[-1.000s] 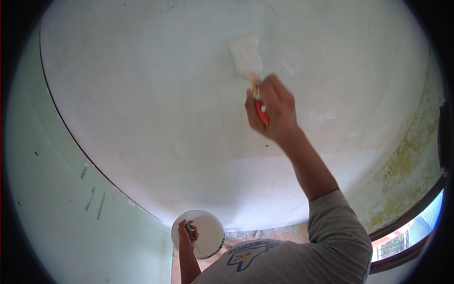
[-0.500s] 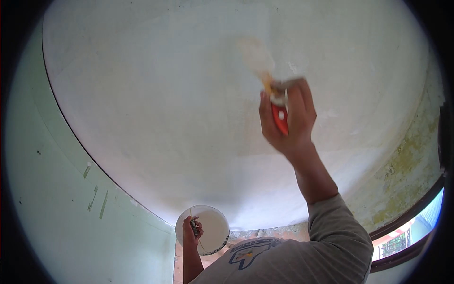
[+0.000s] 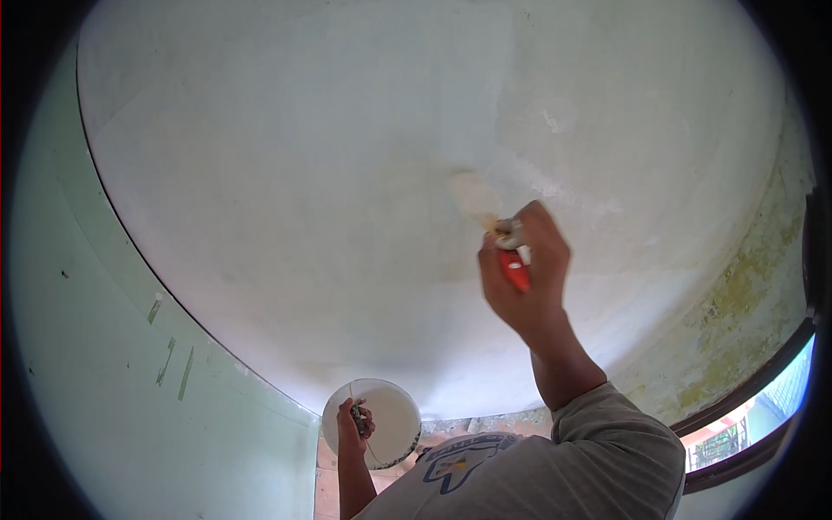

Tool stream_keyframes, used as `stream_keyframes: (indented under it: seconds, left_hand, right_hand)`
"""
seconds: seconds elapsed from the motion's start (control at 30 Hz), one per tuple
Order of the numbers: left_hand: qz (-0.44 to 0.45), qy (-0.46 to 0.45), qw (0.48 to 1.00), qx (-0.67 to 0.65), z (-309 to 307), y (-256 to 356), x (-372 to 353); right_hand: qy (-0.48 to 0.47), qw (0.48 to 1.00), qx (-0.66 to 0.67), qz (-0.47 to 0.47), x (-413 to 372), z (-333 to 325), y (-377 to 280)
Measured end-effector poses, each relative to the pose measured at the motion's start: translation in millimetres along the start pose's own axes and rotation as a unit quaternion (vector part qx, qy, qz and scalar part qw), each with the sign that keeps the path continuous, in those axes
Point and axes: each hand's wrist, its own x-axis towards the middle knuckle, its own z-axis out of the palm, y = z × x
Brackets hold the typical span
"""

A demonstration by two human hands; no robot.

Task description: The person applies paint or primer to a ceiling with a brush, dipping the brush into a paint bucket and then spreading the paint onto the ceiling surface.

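My right hand [image 3: 529, 264] is closed around a paintbrush with a red handle [image 3: 514, 270]. The pale bristles [image 3: 474, 198] point up and to the left against the whitish wall [image 3: 347, 173] and look blurred. Low in the view, my left hand [image 3: 357, 422] grips the handle of a round bucket [image 3: 397, 420], with its fingers wrapped round a dark grip. Pale paint fills the visible inside of the bucket, and dark specks mark its rim.
A pale green wall [image 3: 113, 364] with several scratch marks stands at the left. On the right are a yellow-green stained wall strip [image 3: 737, 303] and a dark-framed window [image 3: 745, 438]. Reddish floor tiles [image 3: 328, 485] show below.
My right hand and the paintbrush have moved down along the wall. My left hand and the bucket have hardly moved.
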Motion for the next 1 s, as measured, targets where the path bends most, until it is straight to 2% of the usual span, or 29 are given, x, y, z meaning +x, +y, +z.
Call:
stream_keyframes:
  seconds: [0.07,0.13,0.2,0.33,0.4,0.5,0.57,0.7,0.77,0.9,1.0]
  left_hand:
    - [-0.001,0.002,1.000,0.000,-1,0,0]
    - [-0.003,0.002,1.000,0.000,-1,-2,2]
    - [-0.002,-0.008,1.000,-0.012,-2,-1,3]
    - [-0.002,0.005,1.000,-0.024,0,-3,3]
    - [0.013,0.013,1.000,-0.019,-2,-4,3]
    - [0.015,0.021,0.999,-0.030,-3,-8,4]
    - [0.018,0.025,0.999,-0.030,-4,-9,3]
    - [0.015,0.025,0.999,-0.013,1,-5,2]
    - [0.016,0.028,0.999,-0.001,7,2,-3]
    - [0.034,0.004,0.999,0.004,13,5,-7]
    - [0.028,0.019,0.999,-0.024,16,3,-6]
  right_hand:
    - [0.018,1.000,0.004,-0.023,18,-5,-4]
    - [0.102,0.992,-0.001,-0.075,43,6,-10]
    - [0.140,0.975,-0.024,-0.173,76,25,-7]
    - [0.173,0.960,-0.003,-0.221,110,64,5]
    - [0.141,0.976,-0.034,-0.164,104,74,17]
    - [0.094,0.987,-0.046,-0.121,52,65,18]
    - [0.033,0.999,-0.027,-0.034,10,51,5]
    - [0.006,0.999,0.018,0.032,-14,26,-15]
    - [0.058,0.998,0.025,-0.012,0,22,-19]
    - [0.154,0.974,0.025,-0.165,73,48,-24]
    - [0.155,0.965,0.042,-0.205,118,79,-4]
